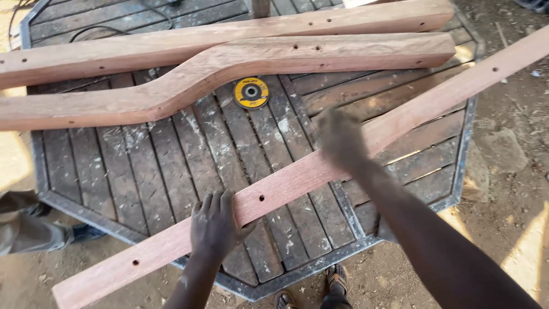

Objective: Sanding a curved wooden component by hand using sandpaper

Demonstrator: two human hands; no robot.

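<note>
Two hands on one long curved plank

We have both hands on the nearest plank (297,177), a long reddish piece of shaped wood with small drilled holes. Its long axis runs from about eight o'clock, low at the left edge of our view, up to about two o'clock at the far right, lying across the dark slatted octagonal table (143,171). Our left hand (216,223) sits at roughly six o'clock, fingers spread over the plank's upper edge with the thumb hooked under, gripping it. Our right hand (342,137) lies farther up the plank towards two o'clock; it is blurred, so we cannot tell whether it grips or only presses flat. The left hand is the nearer to our body, the right nearer the plank's middle. Two more curved planks (229,63) lie side by side at twelve o'clock, well apart from ours, and a yellow grinding disc (251,92) rests on the slats just below them
</note>
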